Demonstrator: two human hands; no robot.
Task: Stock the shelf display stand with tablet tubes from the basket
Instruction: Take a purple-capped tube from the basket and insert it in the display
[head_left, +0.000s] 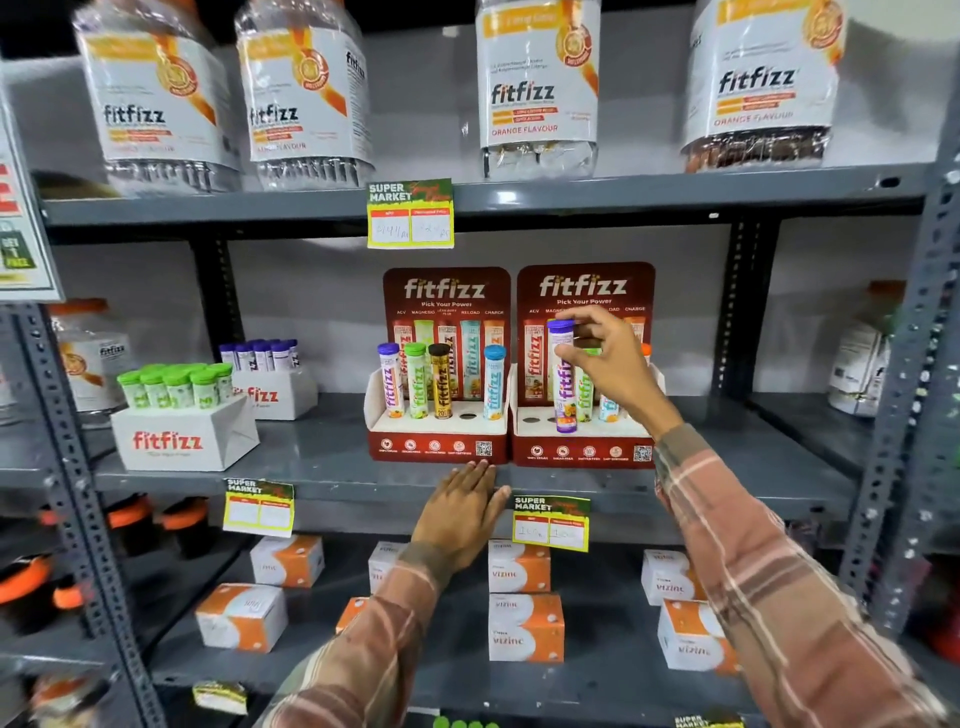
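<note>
Centre-right, the right hand (608, 364) pinches a purple tube (563, 376) over the right stand (584, 441). Left hand (460, 512) lies flat, fingers together, on the shelf (311, 467) edge.

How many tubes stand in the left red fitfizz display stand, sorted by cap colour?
Purple-capped tube: 1
Green-capped tube: 1
Black-capped tube: 1
Blue-capped tube: 1
Total: 4 tubes in the left display stand, with one hole empty.
</note>
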